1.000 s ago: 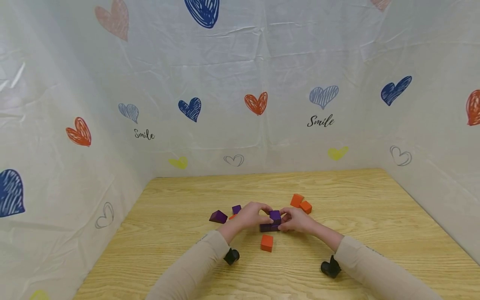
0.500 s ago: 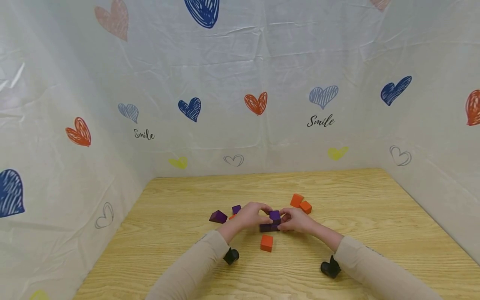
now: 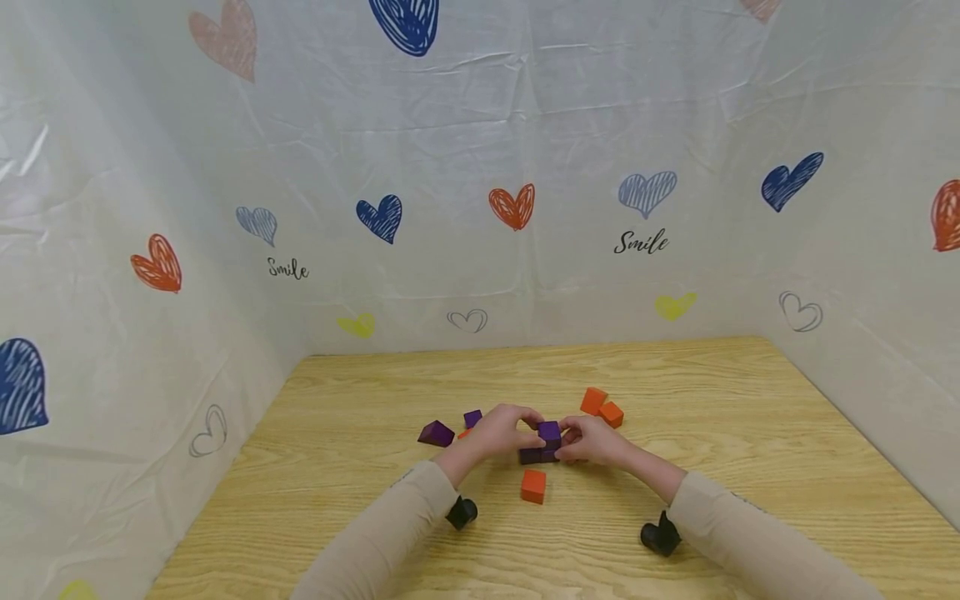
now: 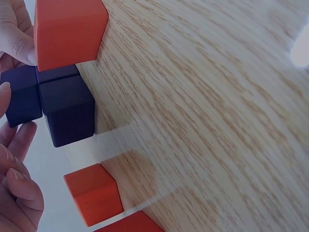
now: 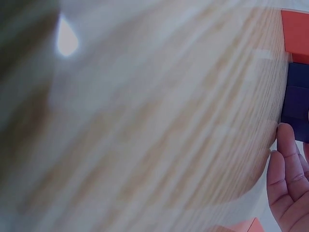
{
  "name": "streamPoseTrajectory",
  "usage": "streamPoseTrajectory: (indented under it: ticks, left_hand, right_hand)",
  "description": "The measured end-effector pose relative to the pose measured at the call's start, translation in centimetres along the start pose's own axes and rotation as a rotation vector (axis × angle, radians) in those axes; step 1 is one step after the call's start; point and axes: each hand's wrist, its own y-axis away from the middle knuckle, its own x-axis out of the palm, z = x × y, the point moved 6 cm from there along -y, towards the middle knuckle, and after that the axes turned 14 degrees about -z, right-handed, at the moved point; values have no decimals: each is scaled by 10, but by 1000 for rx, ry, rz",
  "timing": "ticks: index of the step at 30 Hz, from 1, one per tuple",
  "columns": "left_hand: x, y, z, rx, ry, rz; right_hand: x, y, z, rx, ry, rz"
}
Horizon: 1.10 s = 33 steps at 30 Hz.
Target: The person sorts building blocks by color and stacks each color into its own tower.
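A purple cube [image 3: 550,433] sits on top of the lower purple blocks [image 3: 530,456], toward their right end. From the left, my left hand [image 3: 501,429] pinches this upper cube, thumb in front and fingers behind. My right hand [image 3: 596,440] has curled fingers and thumb at the stack's right side, gripping the upper cube there; its thumb reaches down beside the lower block. In the left wrist view, the lower purple cube [image 4: 70,113] stands flush against its neighbour. Just in front of the stack rests an orange cube [image 3: 534,487].
Two orange blocks [image 3: 594,401] lie behind the right hand. To the left are a purple wedge-like block [image 3: 437,433], a small purple cube [image 3: 472,419] and an orange piece [image 3: 465,433] partly hidden by the left hand. Heart-printed sheeting [image 3: 480,275] surrounds the wooden table [image 3: 375,383].
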Motion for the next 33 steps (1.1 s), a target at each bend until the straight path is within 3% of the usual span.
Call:
streamPoseTrajectory:
  ticks: [33]
  left_hand:
    - [1,1,4,-24,-2,4]
  right_hand:
    - [1,-1,-2,-4,13,0]
